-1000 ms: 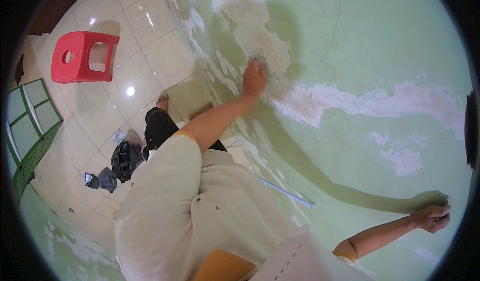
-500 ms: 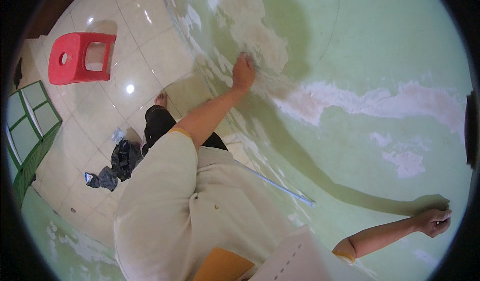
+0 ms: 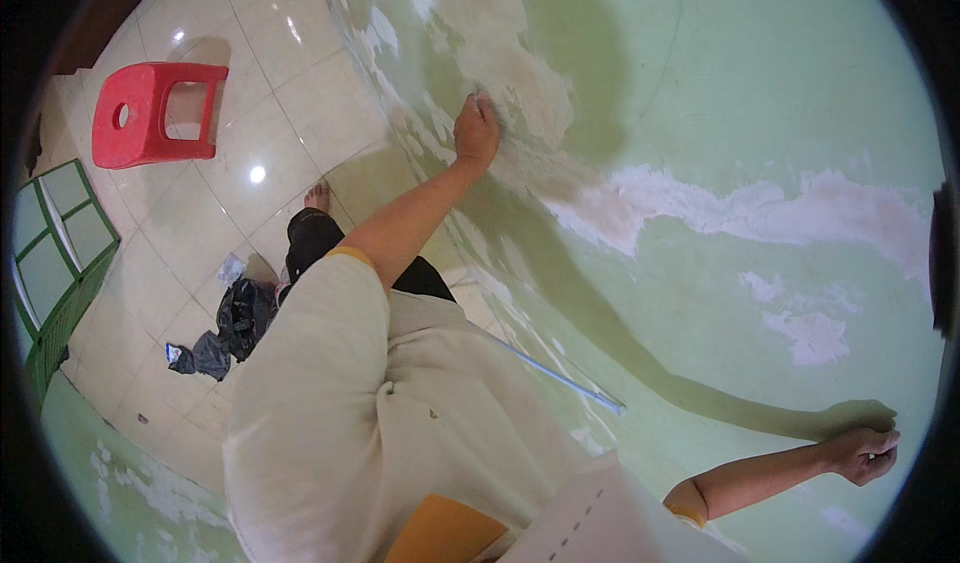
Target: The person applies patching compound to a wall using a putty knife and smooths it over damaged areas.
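My left hand (image 3: 475,133) is closed at the pale green wall (image 3: 720,83) over a rough plaster patch (image 3: 515,63), gripping a small greyish thing too hidden to name. A dusty smear shows beside it, and its shadow falls across the wall. My right hand (image 3: 860,453), at the lower right, has curled fingers against or very near the wall; whatever is in them, if anything, I cannot make out. A long white plaster band (image 3: 750,208) runs between the two hands.
A red plastic stool (image 3: 135,138) stands on the tiled floor (image 3: 270,113). A green-framed panel (image 3: 55,253) is at far left. Black plastic bags (image 3: 245,318) lie by my legs and bare foot (image 3: 318,198). A thin light-blue rod (image 3: 570,378) lies along the wall's foot.
My left hand has moved up and leftward along the patch. My right hand is slightly lower and still curled.
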Tool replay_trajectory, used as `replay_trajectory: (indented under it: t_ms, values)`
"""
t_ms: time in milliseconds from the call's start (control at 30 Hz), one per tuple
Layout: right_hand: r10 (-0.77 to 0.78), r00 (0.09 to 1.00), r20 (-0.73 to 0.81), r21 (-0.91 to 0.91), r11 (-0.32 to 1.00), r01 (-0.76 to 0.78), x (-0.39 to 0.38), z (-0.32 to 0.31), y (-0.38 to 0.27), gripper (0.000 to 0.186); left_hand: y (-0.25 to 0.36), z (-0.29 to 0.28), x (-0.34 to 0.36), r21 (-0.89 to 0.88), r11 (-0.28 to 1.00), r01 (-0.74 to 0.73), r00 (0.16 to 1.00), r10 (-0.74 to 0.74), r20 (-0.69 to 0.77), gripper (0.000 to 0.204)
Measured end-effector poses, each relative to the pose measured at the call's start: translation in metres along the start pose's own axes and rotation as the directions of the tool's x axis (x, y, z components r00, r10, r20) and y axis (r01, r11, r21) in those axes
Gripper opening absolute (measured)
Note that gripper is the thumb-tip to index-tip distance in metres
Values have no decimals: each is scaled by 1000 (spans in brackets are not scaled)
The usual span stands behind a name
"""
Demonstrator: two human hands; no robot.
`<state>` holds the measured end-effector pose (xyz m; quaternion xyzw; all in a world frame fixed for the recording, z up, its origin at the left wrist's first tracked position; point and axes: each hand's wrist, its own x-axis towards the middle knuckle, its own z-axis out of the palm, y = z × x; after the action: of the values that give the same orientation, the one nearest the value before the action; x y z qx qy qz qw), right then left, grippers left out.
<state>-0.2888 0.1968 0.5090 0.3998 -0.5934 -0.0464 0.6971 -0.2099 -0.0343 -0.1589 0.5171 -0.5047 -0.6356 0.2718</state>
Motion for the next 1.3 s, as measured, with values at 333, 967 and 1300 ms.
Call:
replay_trajectory:
  t_ms: [333,967,1300]
  values:
    - [-5,1000,-12,34,999,5,-2,0,7,36,1,10,11,33,999,-27,989,31,-145,43]
    - [102,995,-15,101,990,-100,-6,0,14,30,58,-15,62,-14,978,-207,941,195,-276,38]
    - [-48,999,-24,65,997,49,3,5,15,30,29,-17,117,59,998,-6,908,31,-419,37]
